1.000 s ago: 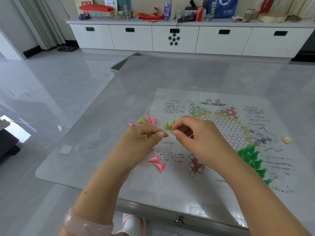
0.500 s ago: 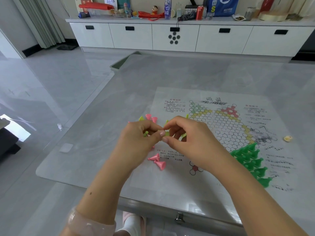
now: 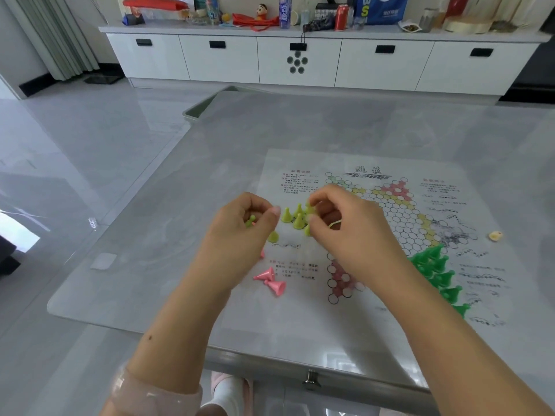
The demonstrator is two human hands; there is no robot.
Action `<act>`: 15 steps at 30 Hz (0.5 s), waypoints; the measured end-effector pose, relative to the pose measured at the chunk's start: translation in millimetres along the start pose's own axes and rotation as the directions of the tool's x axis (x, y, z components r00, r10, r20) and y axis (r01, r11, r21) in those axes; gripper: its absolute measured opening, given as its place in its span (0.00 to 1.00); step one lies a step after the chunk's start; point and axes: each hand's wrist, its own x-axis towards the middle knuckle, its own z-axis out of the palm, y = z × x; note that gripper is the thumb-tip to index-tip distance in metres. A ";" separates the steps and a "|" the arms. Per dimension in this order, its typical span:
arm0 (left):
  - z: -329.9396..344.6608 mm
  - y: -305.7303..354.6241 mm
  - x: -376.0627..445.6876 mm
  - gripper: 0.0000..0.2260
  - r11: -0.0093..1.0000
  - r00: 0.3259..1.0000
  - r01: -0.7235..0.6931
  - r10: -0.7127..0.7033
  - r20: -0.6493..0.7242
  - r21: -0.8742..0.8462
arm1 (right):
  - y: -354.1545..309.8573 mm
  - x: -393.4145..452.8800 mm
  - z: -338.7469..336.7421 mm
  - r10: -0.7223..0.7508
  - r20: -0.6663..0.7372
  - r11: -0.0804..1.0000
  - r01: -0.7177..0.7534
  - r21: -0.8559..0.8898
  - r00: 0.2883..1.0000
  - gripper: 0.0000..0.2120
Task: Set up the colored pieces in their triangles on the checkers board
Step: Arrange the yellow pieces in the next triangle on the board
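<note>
The left hand (image 3: 240, 226) pinches a yellow piece (image 3: 250, 220). The right hand (image 3: 345, 232) curls over the yellow pile (image 3: 295, 219) beside the board (image 3: 390, 223), maybe holding one. Stand each piece straight up in the far-left yellow triangle (image 3: 339, 183).

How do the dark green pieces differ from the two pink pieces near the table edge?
The dark green pieces stand upright, while the two pink pieces lie tipped on their sides. The dark green pieces fill a triangle at the board's right side; the two pink pieces lie left of the printed grid. The green ones are many, the pink ones only two. Both kinds are small cone-shaped pawns.
</note>
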 end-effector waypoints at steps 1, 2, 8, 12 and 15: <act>-0.2 0.6 0.0 0.07 0.999 1.000 0.024 -0.024 -0.002 -0.023 | 2.5 1.8 -4.4 0.028 -0.037 1.000 -0.028 0.007 0.999 0.05; -0.4 0.9 0.3 0.08 0.998 0.999 0.046 -0.046 -0.004 -0.038 | 5.6 4.1 -9.5 0.054 -0.070 0.999 -0.054 0.006 0.996 0.05; 0.1 3.9 2.8 0.13 0.985 0.992 0.124 -0.121 0.033 -0.122 | 31.0 38.5 -43.6 0.274 -0.102 0.957 -0.282 -0.074 0.956 0.04; 1.3 2.7 4.3 0.15 0.978 0.987 0.152 -0.143 0.069 -0.143 | 41.2 61.6 -43.7 0.313 -0.025 0.920 -0.310 -0.242 0.949 0.03; 3.7 3.0 2.1 0.14 0.979 0.986 0.148 -0.135 0.102 -0.140 | 47.0 66.3 -37.8 0.305 0.026 0.917 -0.286 -0.277 0.952 0.04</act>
